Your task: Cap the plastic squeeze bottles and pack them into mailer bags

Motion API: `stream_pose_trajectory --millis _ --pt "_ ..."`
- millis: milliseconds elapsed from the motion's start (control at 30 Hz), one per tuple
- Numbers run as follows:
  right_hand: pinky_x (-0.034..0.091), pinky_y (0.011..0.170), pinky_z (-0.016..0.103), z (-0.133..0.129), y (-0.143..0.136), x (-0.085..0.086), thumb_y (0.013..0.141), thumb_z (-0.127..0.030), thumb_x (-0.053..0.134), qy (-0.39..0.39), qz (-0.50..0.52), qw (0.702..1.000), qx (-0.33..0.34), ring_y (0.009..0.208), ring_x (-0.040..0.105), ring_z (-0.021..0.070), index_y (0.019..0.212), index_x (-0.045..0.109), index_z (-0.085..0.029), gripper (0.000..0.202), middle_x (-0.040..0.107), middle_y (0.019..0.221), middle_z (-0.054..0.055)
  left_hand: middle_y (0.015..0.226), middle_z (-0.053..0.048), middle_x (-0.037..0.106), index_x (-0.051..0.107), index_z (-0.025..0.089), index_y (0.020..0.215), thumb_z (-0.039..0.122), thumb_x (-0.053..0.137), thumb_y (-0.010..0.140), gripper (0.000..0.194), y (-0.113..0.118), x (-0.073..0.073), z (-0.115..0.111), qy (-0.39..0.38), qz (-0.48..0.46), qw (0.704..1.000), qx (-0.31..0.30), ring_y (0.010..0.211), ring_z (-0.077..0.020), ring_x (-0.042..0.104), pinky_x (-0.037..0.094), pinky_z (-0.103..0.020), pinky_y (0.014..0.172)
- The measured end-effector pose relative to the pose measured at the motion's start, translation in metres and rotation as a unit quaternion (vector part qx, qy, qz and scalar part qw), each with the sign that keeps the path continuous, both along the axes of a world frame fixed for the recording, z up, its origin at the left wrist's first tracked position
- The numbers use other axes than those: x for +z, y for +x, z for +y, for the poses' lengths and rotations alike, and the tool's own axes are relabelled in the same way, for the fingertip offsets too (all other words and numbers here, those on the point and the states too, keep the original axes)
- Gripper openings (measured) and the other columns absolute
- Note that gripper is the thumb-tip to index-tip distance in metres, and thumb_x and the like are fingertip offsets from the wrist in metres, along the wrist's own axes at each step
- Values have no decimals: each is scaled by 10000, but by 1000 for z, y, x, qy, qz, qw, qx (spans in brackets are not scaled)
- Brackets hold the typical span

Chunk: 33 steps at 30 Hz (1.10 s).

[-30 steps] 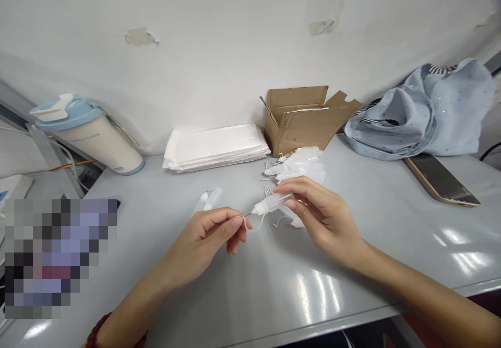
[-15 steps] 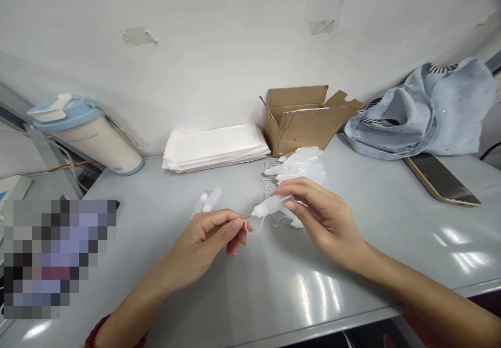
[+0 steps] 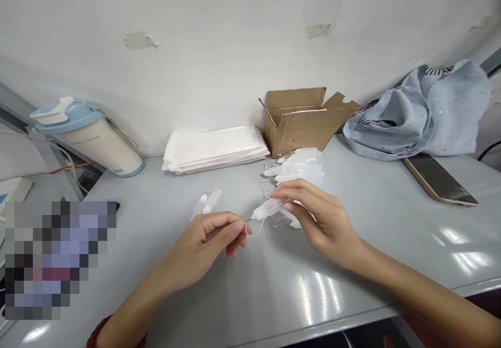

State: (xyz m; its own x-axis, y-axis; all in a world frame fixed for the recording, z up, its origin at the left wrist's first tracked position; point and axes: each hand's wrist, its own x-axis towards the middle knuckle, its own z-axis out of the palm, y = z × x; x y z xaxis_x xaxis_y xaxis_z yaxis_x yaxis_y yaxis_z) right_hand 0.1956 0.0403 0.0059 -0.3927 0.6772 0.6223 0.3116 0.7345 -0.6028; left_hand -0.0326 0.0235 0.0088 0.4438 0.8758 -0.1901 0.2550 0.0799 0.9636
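Observation:
My right hand [image 3: 313, 212] pinches a small translucent needle-tip squeeze bottle [image 3: 270, 209] by its body, its white nozzle pointing left. A thin dark needle [image 3: 248, 219] runs from the nozzle to the fingertips of my left hand [image 3: 217, 238]. A thin white strap [image 3: 258, 233] curves from the bottle's neck to those same fingertips, which are closed on its end cap; the cap itself is mostly hidden. Beyond my right hand lies a pile of similar bottles [image 3: 299, 168], some partly covered by the hand. A couple more bottles [image 3: 212, 201] lie behind my left hand.
Against the wall are a stack of white packets [image 3: 215, 147] and an open cardboard box [image 3: 301, 129]. A tumbler [image 3: 94, 136] stands at left, near a blurred-out patch [image 3: 58, 259]. A phone [image 3: 442, 181] and a blue cloth bag [image 3: 415, 113] lie at right on the grey table [image 3: 371, 296].
The view has shifted very slightly. Both hands keep almost the same pose, with the bottle and my right hand a touch further left; the grips are the same.

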Motion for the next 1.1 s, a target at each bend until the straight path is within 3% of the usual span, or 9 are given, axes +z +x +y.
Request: stream_pose_trajectory --millis 533,633,767,900,1000,1100 --pt "514 693 278 -2 -2 -6 883 4 392 17 -22 999 40 848 570 144 1097 567 -107 298 578 975 120 687 23 603 649 190 760 341 474 914 278 -2 -1 -2 -18 31 999 -12 616 -105 524 439 -212 617" --pt "530 715 316 -5 -3 -6 916 -90 427 9 -81 995 53 867 582 172 1111 552 -112 233 599 974 126 695 20 602 642 189 767 358 461 918 290 -1 0 -2 -3 51 999 -12 624 -112 526 434 -219 617" --pt "532 591 313 -8 -7 -10 944 -226 438 -5 -195 978 70 730 592 182 1098 562 -91 240 626 869 109 683 24 581 621 188 741 371 428 931 327 2 4 -4 56 104 993 -17 627 -110 518 415 -212 600" --pt "533 603 315 -7 -8 -14 943 -217 442 20 -166 985 37 748 592 184 1090 564 -81 234 628 886 113 705 16 586 626 199 769 367 409 934 320 4 11 -4 108 162 981 22 656 -123 517 394 -208 561" --pt "536 632 312 -7 -7 -13 932 -205 468 24 -150 988 33 792 592 183 1093 558 -90 217 624 923 118 766 6 610 646 213 862 365 448 916 255 3 12 -5 105 156 982 32 692 -136 535 403 -208 555" --pt "535 633 304 -8 -8 -11 937 -189 450 33 -135 989 43 792 587 178 1079 550 -94 198 618 912 120 758 6 607 641 208 820 355 478 905 236 3 10 -6 104 145 984 23 681 -132 530 402 -203 546"
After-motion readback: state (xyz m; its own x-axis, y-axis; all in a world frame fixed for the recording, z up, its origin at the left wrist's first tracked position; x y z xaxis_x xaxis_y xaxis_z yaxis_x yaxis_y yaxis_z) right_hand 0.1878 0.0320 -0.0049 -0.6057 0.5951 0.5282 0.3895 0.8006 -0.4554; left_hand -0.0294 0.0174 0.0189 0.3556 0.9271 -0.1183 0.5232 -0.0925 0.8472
